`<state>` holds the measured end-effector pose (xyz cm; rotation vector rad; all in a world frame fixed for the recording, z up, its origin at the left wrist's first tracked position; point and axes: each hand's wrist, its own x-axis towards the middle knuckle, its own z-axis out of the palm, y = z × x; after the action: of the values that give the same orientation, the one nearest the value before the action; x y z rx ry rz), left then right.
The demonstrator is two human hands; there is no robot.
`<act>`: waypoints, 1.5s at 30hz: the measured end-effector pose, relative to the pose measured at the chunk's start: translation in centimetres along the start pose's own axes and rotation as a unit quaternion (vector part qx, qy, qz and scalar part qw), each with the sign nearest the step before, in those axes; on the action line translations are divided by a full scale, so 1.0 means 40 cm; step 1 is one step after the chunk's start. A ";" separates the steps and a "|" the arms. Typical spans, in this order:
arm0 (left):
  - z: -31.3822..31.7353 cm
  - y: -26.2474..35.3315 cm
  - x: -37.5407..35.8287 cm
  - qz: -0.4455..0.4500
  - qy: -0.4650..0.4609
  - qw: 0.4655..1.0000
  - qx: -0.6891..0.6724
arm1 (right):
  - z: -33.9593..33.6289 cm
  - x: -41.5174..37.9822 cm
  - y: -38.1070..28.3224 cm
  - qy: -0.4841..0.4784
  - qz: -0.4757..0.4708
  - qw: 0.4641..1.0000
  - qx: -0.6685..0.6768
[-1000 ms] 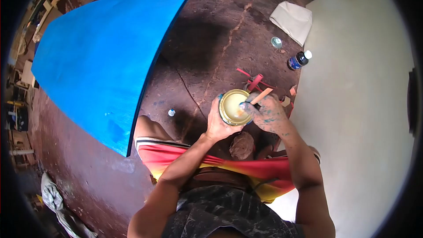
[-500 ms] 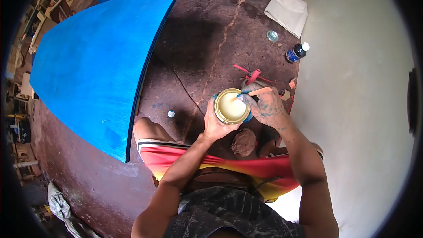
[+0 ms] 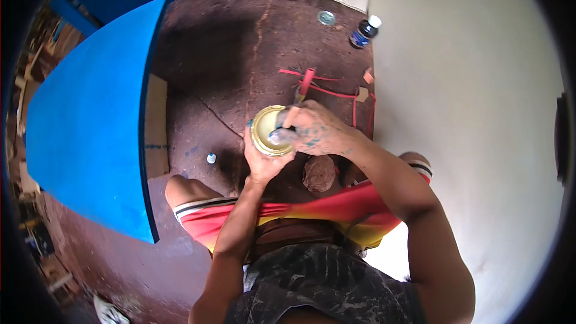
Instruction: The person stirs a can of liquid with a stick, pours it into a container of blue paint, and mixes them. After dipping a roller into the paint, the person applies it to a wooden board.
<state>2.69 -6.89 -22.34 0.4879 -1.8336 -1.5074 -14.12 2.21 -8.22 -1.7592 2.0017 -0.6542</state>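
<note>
A: How is the stirring best done here?

B: The open tin [image 3: 268, 130] is held off the brown floor [image 3: 240, 42], in front of the knees; the left hand [image 3: 261, 163] is wrapped round its near side from below, fingers closed on the wall; that hold should be kept firm so the tin is not tipped. The right hand [image 3: 315, 129], flecked with blue, is curled shut above the rim; a stick is judged to be gripped in it, though little of it can be seen, since the fist covers it. Slow circles close to the bottom would be advised, so that nothing is slopped over the rim.

A: What can be counted nearby?

B: One tin; one dark bottle [image 3: 362, 32] with a pale cap; one round lid [image 3: 326, 18] beside it; one small white cap [image 3: 211, 158] on the floor; one brown lump [image 3: 318, 174] below the tin; one blue board [image 3: 84, 138] to the left; one pale panel [image 3: 480, 114] to the right; two small wood offcuts [image 3: 362, 94] among red strips [image 3: 309, 81], whose number cannot be told.
</note>
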 end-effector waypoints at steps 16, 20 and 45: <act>-0.009 -0.071 -0.034 0.033 0.013 0.993 0.110 | 0.035 0.020 0.049 0.085 -0.012 0.995 -0.045; -0.007 -0.076 -0.027 0.035 0.000 0.994 0.101 | 0.007 0.000 0.017 0.000 -0.010 0.998 -0.062; 0.013 -0.017 -0.007 0.015 -0.026 0.992 0.125 | 0.017 -0.004 0.048 0.067 -0.121 0.980 -0.140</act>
<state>2.41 -6.51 -23.10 0.5402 -2.0742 -1.2872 -15.25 2.50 -9.89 -2.2037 2.0713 -0.6008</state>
